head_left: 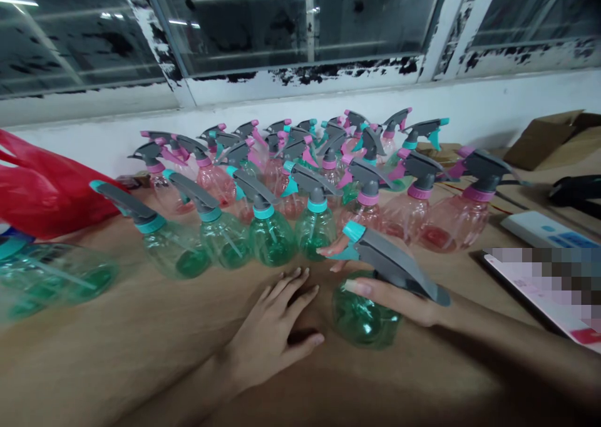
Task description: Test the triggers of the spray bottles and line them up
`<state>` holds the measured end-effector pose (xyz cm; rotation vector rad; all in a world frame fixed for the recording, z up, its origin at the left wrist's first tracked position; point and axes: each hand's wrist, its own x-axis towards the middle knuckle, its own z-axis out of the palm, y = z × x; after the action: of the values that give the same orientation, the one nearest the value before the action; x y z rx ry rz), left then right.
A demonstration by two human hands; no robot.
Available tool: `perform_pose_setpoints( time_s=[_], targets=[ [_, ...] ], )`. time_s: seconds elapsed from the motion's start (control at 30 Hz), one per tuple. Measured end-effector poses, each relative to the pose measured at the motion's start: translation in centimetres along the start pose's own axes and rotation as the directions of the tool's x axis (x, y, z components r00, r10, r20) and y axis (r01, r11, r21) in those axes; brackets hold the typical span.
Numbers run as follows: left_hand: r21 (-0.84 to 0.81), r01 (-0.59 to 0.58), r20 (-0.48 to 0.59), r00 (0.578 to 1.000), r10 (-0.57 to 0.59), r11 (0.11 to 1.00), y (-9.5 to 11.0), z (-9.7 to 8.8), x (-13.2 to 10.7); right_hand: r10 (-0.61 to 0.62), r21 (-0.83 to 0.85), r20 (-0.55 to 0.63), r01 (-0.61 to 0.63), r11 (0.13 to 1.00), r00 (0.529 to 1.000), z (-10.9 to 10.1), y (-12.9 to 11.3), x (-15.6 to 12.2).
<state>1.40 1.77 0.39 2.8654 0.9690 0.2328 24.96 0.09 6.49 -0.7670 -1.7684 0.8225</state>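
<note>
My right hand (389, 298) is wrapped round a green spray bottle (364, 317) with a grey and turquoise trigger head, close to the front of the table. The thumb lies across the near side and other fingers show behind the turquoise trigger. My left hand (279, 330) rests palm down on the wooden table (154, 345), fingers stretched out, a little left of that bottle and holding nothing. Just beyond the hands stands a row of green spray bottles (272, 239) with turquoise collars. Farther right the row continues with pink spray bottles (448, 223).
More spray bottles (216, 183) crowd toward the white wall (94, 123). At left are a red plastic bag (51, 189) and blurred green bottles (61, 277). On the right lie a phone-like slab (530, 283), a white box (539, 226), a black object (577, 192) and a cardboard box (554, 139).
</note>
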Motion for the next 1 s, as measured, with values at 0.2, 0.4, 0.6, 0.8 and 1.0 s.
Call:
perform_pose_setpoints(
  time_s=[0.2,0.4,0.6,0.8,1.0],
  targets=[
    [0.003,-0.003,-0.009,1.000,0.003,1.000,-0.21,0.26,-0.05,0.024,0.031,0.011,-0.024,0.999,1.000,-0.03,0.27,-0.42],
    [0.003,-0.013,-0.014,1.000,0.013,1.000,-0.10,-0.09,0.03,0.007,0.022,0.010,-0.007,1.000,1.000,-0.01,0.45,-0.26],
    [0.017,-0.018,-0.035,0.999,0.019,1.000,-0.24,0.32,-0.06,0.009,-0.012,-0.002,-0.009,1.000,1.000,-0.08,-0.13,-0.07],
    [0.009,0.004,-0.019,1.000,-0.003,1.000,-0.12,0.17,-0.03,0.003,0.022,-0.014,-0.003,1.000,1.000,0.00,-0.08,-0.10],
    [0.012,-0.008,-0.011,1.000,0.008,1.000,-0.07,0.09,0.02,0.034,0.000,-0.002,-0.034,0.999,0.999,-0.15,-0.23,-0.17]
  ],
)
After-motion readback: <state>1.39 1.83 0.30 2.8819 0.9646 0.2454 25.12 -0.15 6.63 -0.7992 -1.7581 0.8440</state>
